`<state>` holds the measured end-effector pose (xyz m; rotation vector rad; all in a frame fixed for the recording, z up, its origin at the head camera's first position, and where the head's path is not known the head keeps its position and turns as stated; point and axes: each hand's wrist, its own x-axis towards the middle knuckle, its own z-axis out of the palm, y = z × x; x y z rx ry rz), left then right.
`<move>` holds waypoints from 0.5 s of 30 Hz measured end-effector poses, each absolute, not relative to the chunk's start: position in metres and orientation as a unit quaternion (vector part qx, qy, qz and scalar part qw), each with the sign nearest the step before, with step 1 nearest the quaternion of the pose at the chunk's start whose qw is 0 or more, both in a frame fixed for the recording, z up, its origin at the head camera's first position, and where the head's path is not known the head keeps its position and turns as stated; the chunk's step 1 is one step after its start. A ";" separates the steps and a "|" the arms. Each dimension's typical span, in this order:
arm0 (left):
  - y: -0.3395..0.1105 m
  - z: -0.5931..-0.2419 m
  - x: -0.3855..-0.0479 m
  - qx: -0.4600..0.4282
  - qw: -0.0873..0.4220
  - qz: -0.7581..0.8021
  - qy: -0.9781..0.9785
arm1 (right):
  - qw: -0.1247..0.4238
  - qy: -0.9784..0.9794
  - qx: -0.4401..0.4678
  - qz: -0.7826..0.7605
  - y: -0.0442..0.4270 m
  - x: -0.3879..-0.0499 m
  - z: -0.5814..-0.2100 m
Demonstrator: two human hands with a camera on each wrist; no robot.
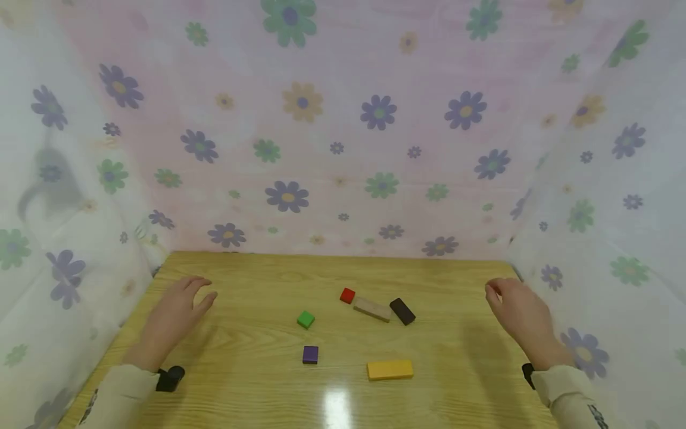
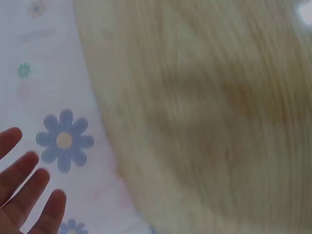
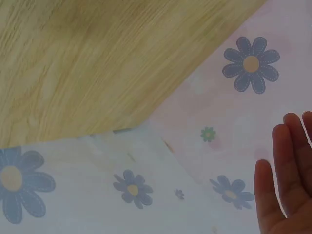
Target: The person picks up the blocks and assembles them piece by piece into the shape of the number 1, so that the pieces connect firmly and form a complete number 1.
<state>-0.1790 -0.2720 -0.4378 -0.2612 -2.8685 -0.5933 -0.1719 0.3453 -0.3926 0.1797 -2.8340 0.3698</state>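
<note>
Six small blocks lie on the counter between the two hands. The red block is farthest back, just beside the left end of the beige block; the black block lies aslant just beside the opposite end. Left of these is the green block, with the purple block nearer the person. The yellow block, long side crosswise, lies to the right of the purple one.

The left hand, nearest the green block yet well apart from it, has its fingers spread. The right hand, nearest the black block and likewise well apart, has its fingers extended, the little finger separated from its neighbours.

Cream sleeves and black wristbands appear at both wrists. The wood-grained counter is enclosed behind and at the sides by flower-patterned sheeting.
</note>
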 end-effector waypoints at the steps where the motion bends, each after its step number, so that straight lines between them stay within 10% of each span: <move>1: -0.269 -0.441 -0.178 -0.088 0.089 -0.207 -0.970 | 0.130 -0.980 0.058 0.137 0.344 -0.171 -0.395; 15: -0.166 -0.489 -0.150 -0.058 0.045 -0.416 -0.906 | 0.006 -0.967 0.074 0.243 0.310 -0.175 -0.461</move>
